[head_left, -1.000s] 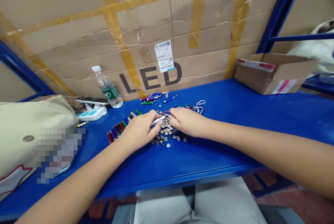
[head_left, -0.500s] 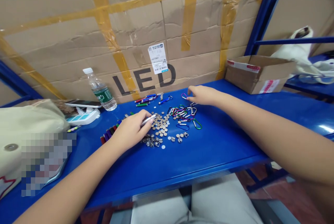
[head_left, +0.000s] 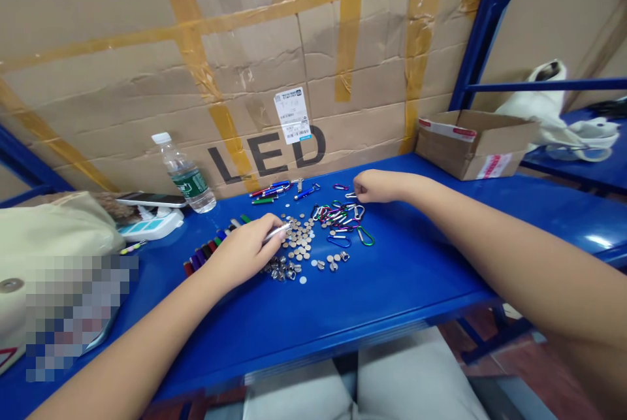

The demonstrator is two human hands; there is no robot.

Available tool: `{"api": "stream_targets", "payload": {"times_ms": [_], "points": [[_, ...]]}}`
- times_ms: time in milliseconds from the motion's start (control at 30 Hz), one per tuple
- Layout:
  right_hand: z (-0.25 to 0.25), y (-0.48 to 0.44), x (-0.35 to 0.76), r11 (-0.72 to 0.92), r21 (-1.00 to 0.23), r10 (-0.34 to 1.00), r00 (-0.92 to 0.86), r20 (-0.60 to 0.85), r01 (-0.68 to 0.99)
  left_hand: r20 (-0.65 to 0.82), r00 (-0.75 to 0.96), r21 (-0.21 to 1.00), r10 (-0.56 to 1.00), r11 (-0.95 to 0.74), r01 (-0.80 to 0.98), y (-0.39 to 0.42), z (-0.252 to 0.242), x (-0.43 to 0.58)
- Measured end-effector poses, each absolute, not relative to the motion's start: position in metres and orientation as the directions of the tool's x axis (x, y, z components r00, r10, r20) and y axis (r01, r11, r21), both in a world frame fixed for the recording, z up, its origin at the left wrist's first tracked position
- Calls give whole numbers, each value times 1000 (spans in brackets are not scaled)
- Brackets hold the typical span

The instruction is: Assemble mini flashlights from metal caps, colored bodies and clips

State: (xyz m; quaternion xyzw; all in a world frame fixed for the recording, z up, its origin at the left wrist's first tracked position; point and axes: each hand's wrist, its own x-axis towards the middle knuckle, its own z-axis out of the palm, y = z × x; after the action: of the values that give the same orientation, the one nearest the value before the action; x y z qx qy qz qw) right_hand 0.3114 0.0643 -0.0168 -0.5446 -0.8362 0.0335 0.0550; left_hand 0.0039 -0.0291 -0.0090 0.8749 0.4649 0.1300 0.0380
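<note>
Backdrop: big taped brown cardboard carton marked LED (head_left: 274, 80) fills the wall.
Surface: blue metal shelf board (head_left: 416, 276); small open cardboard box (head_left: 470, 142) sits at 2 o'clock.
Right hand: right hand (head_left: 379, 186) is out at 1 o'clock, fingers curled tight at the far rim of the heap of coloured metal carabiner clips (head_left: 345, 219). Whether a clip is in the pinch, can't tell.
Left hand: left hand (head_left: 240, 251) is closed round a slim silver metal tube (head_left: 277, 232), long axis running 8 to 2 o'clock, tip over the pile of small round silver button cells (head_left: 298, 245).
Relation: the clips lie at 2 o'clock from the tube's tip, and the right hand is nearer them.
Hidden: the tube's rear end is buried in the palm.

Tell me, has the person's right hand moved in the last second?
Yes. The right hand left the silver discs and moved away from the person, to the carabiners.
</note>
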Motion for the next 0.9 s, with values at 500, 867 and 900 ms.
{"api": "stream_targets", "payload": {"times_ms": [500,867,900], "points": [[-31,76,295,291,-47,957,-290,19,956,196,544,292,816,-578,762,-30,-10,7],[-2,34,272,593,-362,795,-594,122,719,249,434,416,866,-500,760,-32,-13,9],[2,25,264,636,-392,753,-646,127,664,251,413,444,875,-484,754,-33,-13,10]]}}
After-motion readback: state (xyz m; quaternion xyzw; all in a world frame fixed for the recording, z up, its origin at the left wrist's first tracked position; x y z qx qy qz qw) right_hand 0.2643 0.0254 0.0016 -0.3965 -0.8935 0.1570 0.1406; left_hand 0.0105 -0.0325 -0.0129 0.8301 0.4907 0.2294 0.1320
